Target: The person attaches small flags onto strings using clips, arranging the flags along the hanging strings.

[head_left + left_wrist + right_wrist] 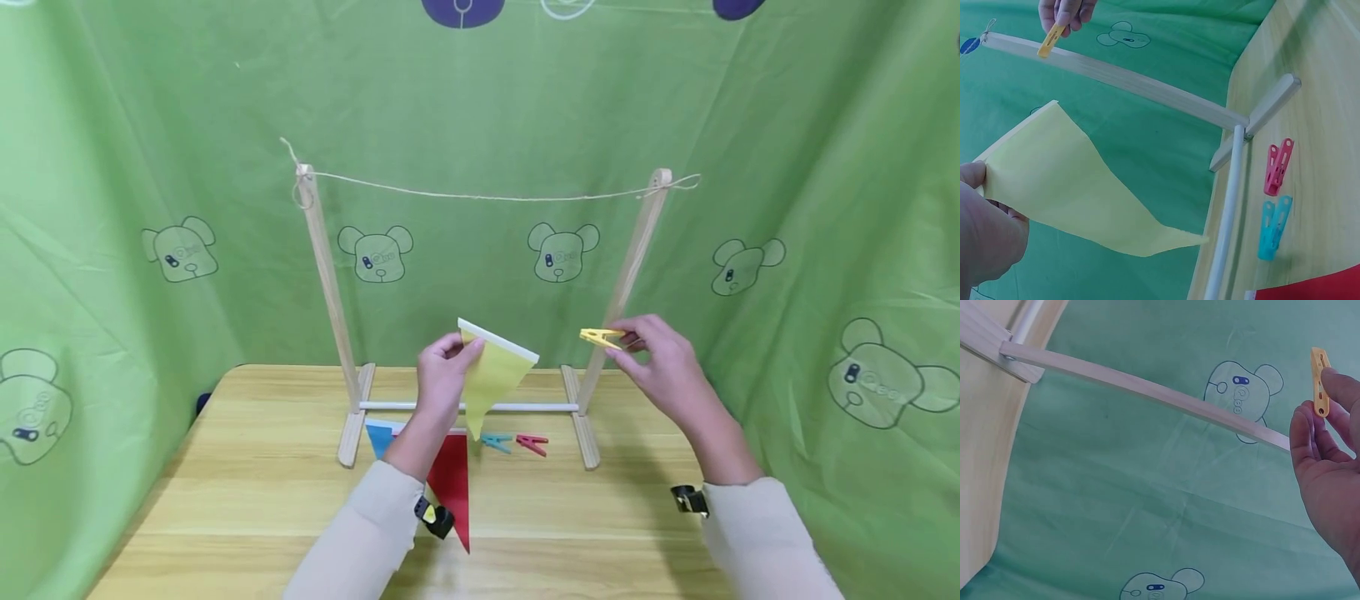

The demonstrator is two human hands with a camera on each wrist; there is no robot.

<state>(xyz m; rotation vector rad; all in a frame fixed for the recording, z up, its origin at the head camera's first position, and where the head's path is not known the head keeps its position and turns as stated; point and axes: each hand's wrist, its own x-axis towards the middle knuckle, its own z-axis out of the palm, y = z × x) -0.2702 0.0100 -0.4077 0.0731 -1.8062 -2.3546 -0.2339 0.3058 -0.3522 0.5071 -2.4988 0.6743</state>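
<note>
Two pale cream cloth sleeves (352,533) reach in over everything. Behind stands a green curtain (480,92) printed with bear heads, then a pale wood-grain bench (262,467). On the bench stands a wooden two-post frame (322,258), thin beige twine (480,197) tied between its tops.

The left hand (442,379) pinches a yellow triangular pennant (491,375) at one upper corner, thumb in front; the white-edged top slopes away from the fingers and the tip hangs below. A red triangular pennant (453,475) and a blue pennant (380,437) lie partly hidden by the left forearm.

The right hand (663,362) pinches a yellow plastic clothespin (600,337) between thumb and fingers, its far end projecting leftward, near the right post. A turquoise clothespin (497,443) and a pinkish-red clothespin (532,444) lie side by side on the bench.
</note>
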